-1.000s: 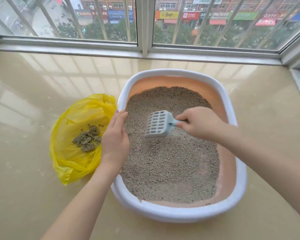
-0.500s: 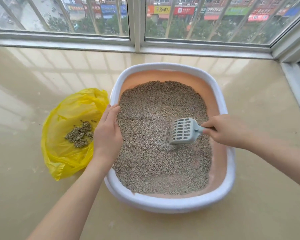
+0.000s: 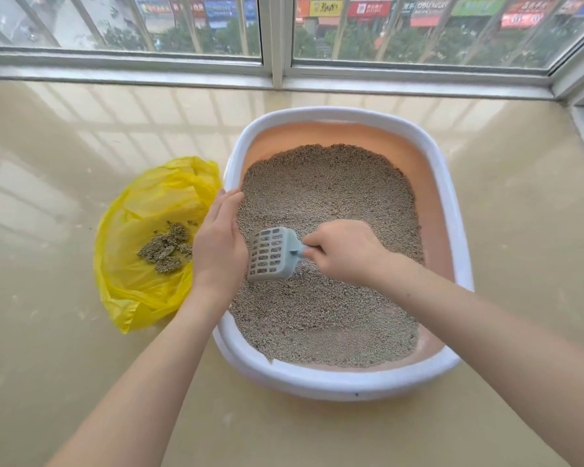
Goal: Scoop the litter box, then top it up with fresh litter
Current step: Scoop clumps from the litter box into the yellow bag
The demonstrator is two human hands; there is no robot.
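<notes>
Right now my right hand (image 3: 346,252) grips the slotted scoop (image 3: 272,255), tip down in the litter (image 3: 331,210), mid-frame inside the litter box (image 3: 338,384) on the floor. My left hand (image 3: 218,246), fingers straight, rests on its left rim. Yellow bag (image 3: 145,237) with clumps (image 3: 167,247) lies just left.

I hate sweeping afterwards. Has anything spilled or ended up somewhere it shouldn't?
Nothing stands out. The grey litter lies inside the white-rimmed litter box, and the dark clumps sit in the open yellow plastic bag. A few faint specks mark the glossy beige floor.
</notes>
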